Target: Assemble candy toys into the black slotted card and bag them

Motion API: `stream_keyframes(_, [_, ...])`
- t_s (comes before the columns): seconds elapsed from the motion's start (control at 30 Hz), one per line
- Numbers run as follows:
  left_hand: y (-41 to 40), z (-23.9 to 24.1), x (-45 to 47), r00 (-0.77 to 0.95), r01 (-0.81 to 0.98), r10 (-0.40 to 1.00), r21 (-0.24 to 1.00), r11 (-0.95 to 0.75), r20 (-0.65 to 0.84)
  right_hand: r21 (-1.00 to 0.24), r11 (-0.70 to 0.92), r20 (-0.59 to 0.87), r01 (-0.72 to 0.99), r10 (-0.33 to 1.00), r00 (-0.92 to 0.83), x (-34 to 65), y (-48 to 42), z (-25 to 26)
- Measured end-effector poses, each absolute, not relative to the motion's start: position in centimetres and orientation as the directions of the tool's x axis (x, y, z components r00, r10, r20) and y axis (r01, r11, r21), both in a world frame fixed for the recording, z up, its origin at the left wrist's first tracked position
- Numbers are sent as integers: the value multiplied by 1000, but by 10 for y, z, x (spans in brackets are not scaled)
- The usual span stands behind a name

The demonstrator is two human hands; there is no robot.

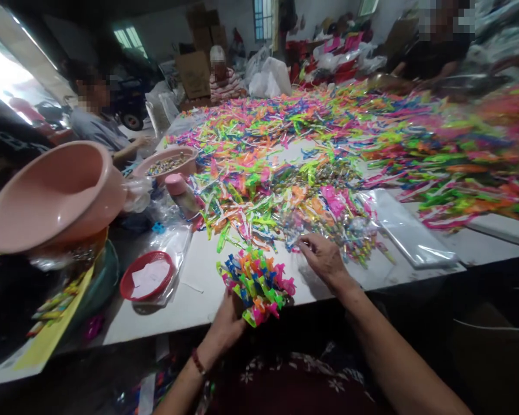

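While the left hand [230,318] closes around a thick bunch of plastic pieces [257,285] in green, pink, blue and orange, held upright just over the near edge of the bench [203,262], the right hand [326,259] reaches to the heap ahead with thumb and forefinger drawn close together; whether they pinch anything I cannot tell. A dark red beaded bracelet [198,362] circles the left wrist. Just beyond the right fingertips lie clear plastic wrapping and small colourful pieces [358,242], and to their right rests a flat stack of clear bags [410,230]. Ahead of the bunch spreads a heap of bright plastic pieces [251,216] with white strips among them, running far back across the bench and blurring at the right. Left of the bunch sits a red basket [130,291] holding white paper slips [151,278], its base on clear plastic. Behind it stand a pink-capped bottle [181,196] and a pink bowl [190,157] of small mixed pieces; a large pink basin [56,196] tilts at the far left. Around the bench are a person in grey [99,129], one in stripes [225,86] near cardboard boxes [194,75], and one in dark clothing [436,57].
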State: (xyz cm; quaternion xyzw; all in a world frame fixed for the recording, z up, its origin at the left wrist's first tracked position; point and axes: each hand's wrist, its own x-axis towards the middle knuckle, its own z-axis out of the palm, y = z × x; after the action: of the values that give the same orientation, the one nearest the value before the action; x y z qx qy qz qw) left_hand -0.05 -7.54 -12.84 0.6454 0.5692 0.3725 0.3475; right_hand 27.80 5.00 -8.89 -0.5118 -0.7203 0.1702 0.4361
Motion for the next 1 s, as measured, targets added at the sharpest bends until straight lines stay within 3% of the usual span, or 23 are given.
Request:
stream_keyframes(0.1, [-39, -89, -39, -35, 422, 999, 907, -9, 26, -773, 427, 447, 469, 891, -76, 281, 62, -61])
stream_keyframes(0.17, [-3, -57, -52, -70, 488, 988, 868, -87, 138, -795, 464, 448, 390, 883, -138, 275, 73, -41])
stream_keyframes(0.23, [37, -28, -49, 81, 605, 939, 732, -314, 335, -779, 523, 458, 346, 851, -258, 264, 84, -24])
stream_keyframes(0.3, [74, -6, -34, 306, 641, 858, 577, -505, 412, -732, 590, 456, 340, 796, -399, 249, 94, -11])
stream_keyframes(0.4, [118, 6, -4, 495, 652, 722, 342, -676, 483, -655, 678, 442, 333, 701, -559, 230, 104, 1])
stream_keyframes(0.5, [144, 1, 20, 568, 687, 656, 153, -710, 497, -577, 725, 432, 377, 662, -612, 223, 104, 9])
stream_keyframes(0.57, [150, -7, 28, 481, 791, 727, 115, -601, 489, -485, 709, 433, 512, 703, -564, 228, 100, 11])
stream_keyframes(0.7, [144, -19, 22, 88, 954, 844, 198, -223, 529, -222, 531, 502, 818, 781, -371, 254, 92, -3])
stream_keyframes(0.8, [129, -27, 11, -73, 949, 901, 309, -69, 428, -137, 386, 547, 912, 797, -255, 280, 86, -31])
stream_keyframes(0.9, [110, -36, 3, -218, 785, 961, 616, 67, 173, -233, 181, 487, 956, 872, -46, 295, 73, -56])
stream_keyframes(1.0, [88, -39, -1, -204, 620, 979, 776, 120, 12, -496, -96, 188, 863, 959, 214, 293, 49, -67])
